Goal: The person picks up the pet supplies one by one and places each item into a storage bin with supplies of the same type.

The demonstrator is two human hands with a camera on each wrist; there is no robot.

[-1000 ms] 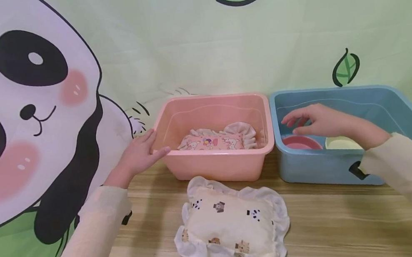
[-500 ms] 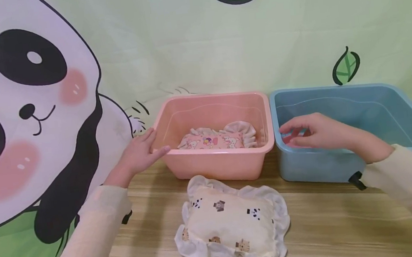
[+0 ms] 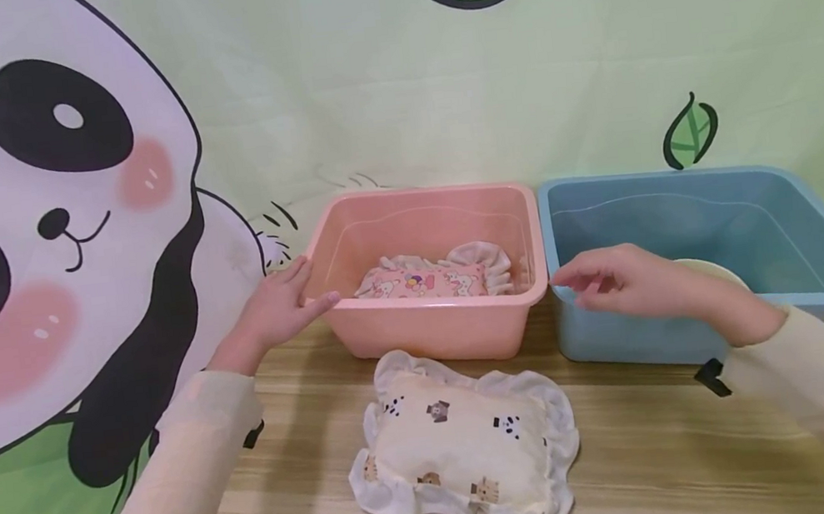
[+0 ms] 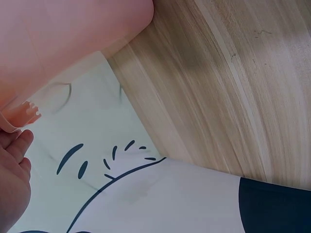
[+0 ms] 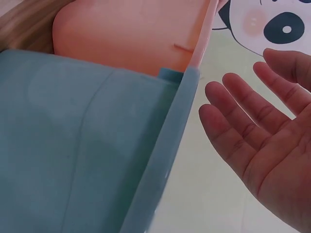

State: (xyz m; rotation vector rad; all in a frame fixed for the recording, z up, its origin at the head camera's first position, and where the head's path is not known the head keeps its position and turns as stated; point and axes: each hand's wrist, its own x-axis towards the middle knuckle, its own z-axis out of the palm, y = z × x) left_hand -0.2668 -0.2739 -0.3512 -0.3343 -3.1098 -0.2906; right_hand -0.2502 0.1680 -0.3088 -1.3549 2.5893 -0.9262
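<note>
My left hand (image 3: 274, 309): fingers released, resting on the rim of the pink tub (image 3: 428, 335) without gripping.
My right hand (image 3: 629, 280): empty, fingers loose above the near corner of the blue tub (image 3: 617, 340); contact I cannot tell.
Both tubs: 2, side by side on the tabletop (image 3: 673, 447); likely light, stiff, slightly slippery plastic, best held by opposite rims.
Cream pillow (image 3: 463, 453): in front of the pink tub; probably soft, unbreakable, best taken by its padded middle, as the ruffle may flop.
</note>
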